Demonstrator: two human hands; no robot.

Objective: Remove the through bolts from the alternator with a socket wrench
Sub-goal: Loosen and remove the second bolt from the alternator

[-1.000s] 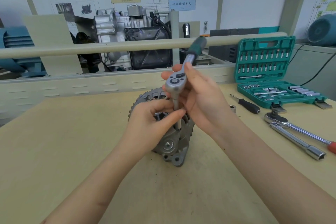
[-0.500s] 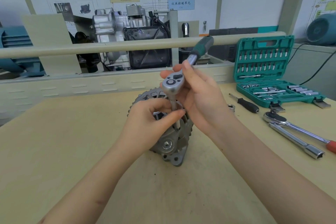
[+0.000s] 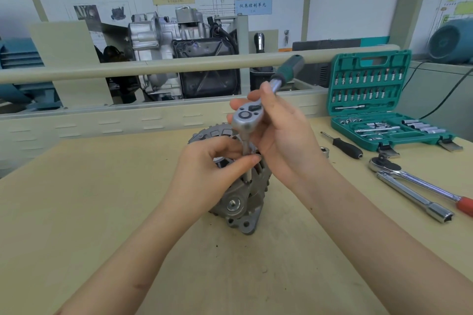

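From the head view, the alternator [image 3: 240, 202] stands on the pale workbench [image 3: 102, 212] at the centre of the frame, its toothed rim showing behind the hands. The right hand [image 3: 281, 140] grips the socket wrench [image 3: 245, 117] just below its ratchet head, with the green handle slanting up toward the upper right. A slim extension [image 3: 247, 161] drops from the head straight down onto the alternator's housing. The left hand [image 3: 212, 171] pinches that extension between thumb and fingertips. The bolt itself I cannot make out under the socket. In the right of the frame an open green socket case [image 3: 378, 100] sits on the bench, with a black screwdriver [image 3: 345, 147] before it and two more long wrenches [image 3: 414, 192] lying lower right.
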